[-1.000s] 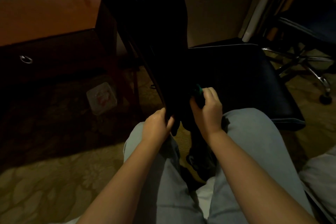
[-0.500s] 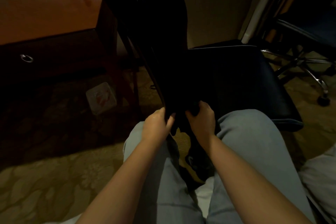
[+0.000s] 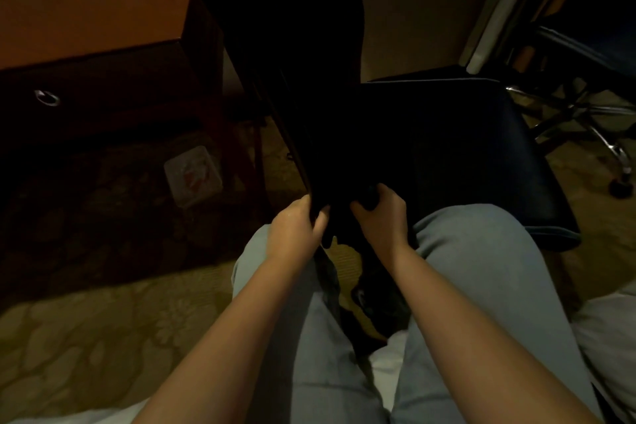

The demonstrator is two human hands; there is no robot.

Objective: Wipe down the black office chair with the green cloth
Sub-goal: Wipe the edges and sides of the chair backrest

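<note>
Left hand (image 3: pixel 296 231) pinches the lower backrest edge of the black office chair (image 3: pixel 309 79); right hand (image 3: pixel 380 217), just right of it, clutches a dark wad, seemingly the cloth (image 3: pixel 371 195).

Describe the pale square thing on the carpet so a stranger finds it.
Start at the wooden desk on the left. On the carpet below it, left of the black chair back, lies the square thing. It alone there is pale, with a red mark.

Two hands (image 3: pixel 296 229) (image 3: pixel 381 217), two chairs (image 3: pixel 464 148) (image 3: pixel 585 55), one desk (image 3: pixel 86 10).
</note>
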